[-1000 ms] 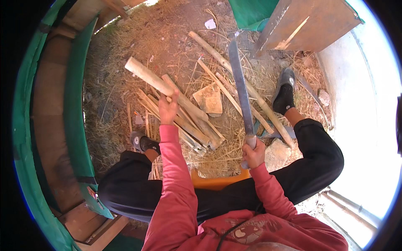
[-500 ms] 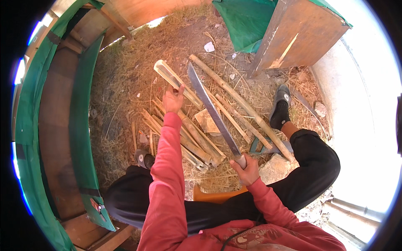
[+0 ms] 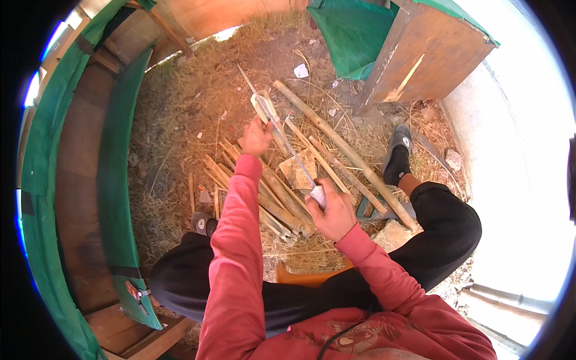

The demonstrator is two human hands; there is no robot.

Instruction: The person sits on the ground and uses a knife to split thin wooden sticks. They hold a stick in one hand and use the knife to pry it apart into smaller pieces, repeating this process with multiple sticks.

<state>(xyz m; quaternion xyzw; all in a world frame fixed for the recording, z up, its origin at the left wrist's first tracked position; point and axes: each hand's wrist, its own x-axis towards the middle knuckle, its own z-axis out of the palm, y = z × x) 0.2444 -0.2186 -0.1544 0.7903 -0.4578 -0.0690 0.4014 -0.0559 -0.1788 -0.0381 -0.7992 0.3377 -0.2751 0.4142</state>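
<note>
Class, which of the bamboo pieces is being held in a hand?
The short split bamboo piece gripped by the left hand, under the long knife; the others lie on the ground.

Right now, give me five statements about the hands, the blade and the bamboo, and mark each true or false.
1. The right hand grips the handle of a long blade. True.
2. The left hand holds a bamboo piece upright. True.
3. The blade lies flat on the ground, away from the bamboo piece. False: it is raised, with its edge at the top of that piece.
4. Split bamboo strips lie on the straw between the person's feet. True.
5. Both feet are bare. False: a dark shoe covers the right foot, and another shoe shows at the left.
</note>
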